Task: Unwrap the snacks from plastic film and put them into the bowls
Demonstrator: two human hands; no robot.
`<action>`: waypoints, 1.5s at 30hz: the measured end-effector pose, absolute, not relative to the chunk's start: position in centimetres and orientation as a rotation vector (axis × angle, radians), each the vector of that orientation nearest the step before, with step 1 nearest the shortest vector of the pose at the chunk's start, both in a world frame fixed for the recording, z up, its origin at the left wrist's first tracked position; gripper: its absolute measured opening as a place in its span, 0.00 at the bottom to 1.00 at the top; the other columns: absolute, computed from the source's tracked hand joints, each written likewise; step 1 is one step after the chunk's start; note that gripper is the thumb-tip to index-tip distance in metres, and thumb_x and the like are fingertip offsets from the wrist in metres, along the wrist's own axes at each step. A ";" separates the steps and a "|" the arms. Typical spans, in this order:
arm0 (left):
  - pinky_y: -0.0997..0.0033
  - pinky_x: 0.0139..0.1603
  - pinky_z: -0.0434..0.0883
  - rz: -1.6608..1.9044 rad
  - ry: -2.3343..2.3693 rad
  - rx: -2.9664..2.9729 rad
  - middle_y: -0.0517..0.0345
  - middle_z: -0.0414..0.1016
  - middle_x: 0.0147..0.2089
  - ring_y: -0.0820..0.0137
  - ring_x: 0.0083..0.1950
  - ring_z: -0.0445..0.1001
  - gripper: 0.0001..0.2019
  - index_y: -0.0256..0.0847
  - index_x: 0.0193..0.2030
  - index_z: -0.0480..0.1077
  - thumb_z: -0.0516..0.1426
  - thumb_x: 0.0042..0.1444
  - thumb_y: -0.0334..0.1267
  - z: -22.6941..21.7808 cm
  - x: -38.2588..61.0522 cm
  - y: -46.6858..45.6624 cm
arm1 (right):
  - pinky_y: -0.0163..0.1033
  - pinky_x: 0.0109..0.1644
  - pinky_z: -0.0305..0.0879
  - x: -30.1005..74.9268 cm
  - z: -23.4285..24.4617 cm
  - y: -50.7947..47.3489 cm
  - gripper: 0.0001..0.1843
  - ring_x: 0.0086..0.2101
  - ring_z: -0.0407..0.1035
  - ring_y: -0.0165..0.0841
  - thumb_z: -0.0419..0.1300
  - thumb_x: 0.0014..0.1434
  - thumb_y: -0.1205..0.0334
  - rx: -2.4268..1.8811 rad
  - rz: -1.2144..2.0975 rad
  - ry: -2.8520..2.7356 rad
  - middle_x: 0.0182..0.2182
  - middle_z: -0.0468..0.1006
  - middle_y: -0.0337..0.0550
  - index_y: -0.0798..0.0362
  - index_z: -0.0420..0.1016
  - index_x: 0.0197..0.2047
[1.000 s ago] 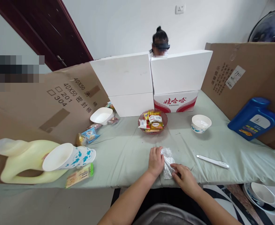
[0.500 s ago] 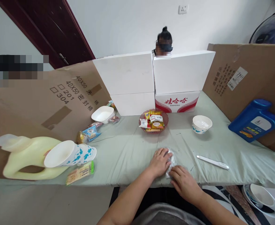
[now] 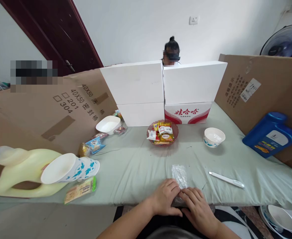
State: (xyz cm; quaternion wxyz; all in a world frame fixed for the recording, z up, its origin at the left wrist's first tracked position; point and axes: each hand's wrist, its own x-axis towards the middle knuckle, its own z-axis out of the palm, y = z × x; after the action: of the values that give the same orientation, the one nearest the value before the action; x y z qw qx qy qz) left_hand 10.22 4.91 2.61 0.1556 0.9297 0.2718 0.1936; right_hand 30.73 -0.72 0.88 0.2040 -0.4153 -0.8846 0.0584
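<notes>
A crinkled clear plastic wrapper lies at the table's near edge, its far part exposed and its near part covered by my fingers. My left hand presses on it from the left, fingers together and bent over it. From the right, my right hand grips the same wrapper, its fingertips meeting those of the left. Both thumbs point inward near the edge. Whether anything is inside the wrapper I cannot tell. To the right lies a white utility knife. Farther off stands a red glass bowl of packaged snacks.
A patterned paper bowl and a blue bottle are on the right. At left lie a pale yellow jug, paper cups and a snack packet. White boxes and cardboard sheets wall the table; a person sits behind.
Both hands have moved nearer to me, toward the table edge, uncovering the far end of the plastic wrapper. The head view has tilted up slightly.
</notes>
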 end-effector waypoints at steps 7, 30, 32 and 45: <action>0.58 0.59 0.66 0.580 0.789 2.589 0.50 0.74 0.46 0.61 0.55 0.69 0.08 0.42 0.43 0.70 0.56 0.57 0.35 2.6 9.9 4.3 | 0.50 0.58 0.60 31.5 1.6 0.6 0.26 0.54 0.64 0.42 0.58 0.57 0.64 -1.162 0.288 -2.377 0.53 0.72 0.51 0.53 0.63 0.59; 0.69 0.33 0.67 0.391 1.834 2.263 0.52 0.78 0.37 0.64 0.34 0.77 0.08 0.39 0.46 0.67 0.49 0.63 0.33 1.7 15.7 9.1 | 0.44 0.42 0.64 28.9 0.4 6.2 0.22 0.36 0.74 0.43 0.48 0.66 0.57 -1.851 0.189 -2.086 0.35 0.79 0.53 0.58 0.61 0.59; 0.70 0.33 0.67 0.385 1.827 2.281 0.52 0.78 0.37 0.64 0.35 0.77 0.09 0.40 0.47 0.66 0.49 0.63 0.33 1.7 15.5 9.0 | 0.44 0.42 0.64 29.1 0.2 6.1 0.21 0.36 0.74 0.42 0.48 0.66 0.57 -1.844 0.169 -2.097 0.36 0.79 0.52 0.57 0.61 0.59; 0.61 0.43 0.68 0.465 1.879 2.391 0.50 0.73 0.38 0.58 0.43 0.70 0.04 0.39 0.36 0.69 0.53 0.59 0.31 1.7 14.1 9.4 | 0.49 0.59 0.61 28.3 0.3 5.0 0.25 0.58 0.61 0.41 0.49 0.64 0.60 -1.325 0.036 -2.344 0.58 0.68 0.53 0.56 0.60 0.63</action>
State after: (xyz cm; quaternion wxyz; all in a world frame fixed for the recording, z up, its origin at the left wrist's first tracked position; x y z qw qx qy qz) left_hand 14.08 9.45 1.74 0.0325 0.7769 0.6104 0.1510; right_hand 28.34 5.00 0.26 0.2227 -0.4796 -0.8487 0.0131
